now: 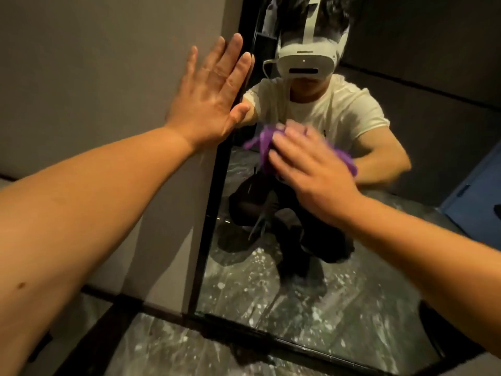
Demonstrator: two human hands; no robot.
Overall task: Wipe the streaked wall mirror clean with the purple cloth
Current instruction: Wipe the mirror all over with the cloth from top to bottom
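Observation:
A tall wall mirror [298, 280] with a black frame stands in front of me and reflects a crouching person in a white shirt and headset. My right hand [311, 166] presses the bunched purple cloth [261, 147] flat against the glass at mid height, its fingers spread and blurred by motion. Purple cloth shows on both sides of that hand. My left hand [208, 96] lies flat with straight fingers on the grey wall beside the mirror's left frame edge. Faint streaks show on the glass below the cloth.
The grey wall [95, 63] fills the left side. A dark marbled floor [168, 346] runs under the mirror's bottom frame. A blue panel [477, 185] shows at the right edge in the reflection.

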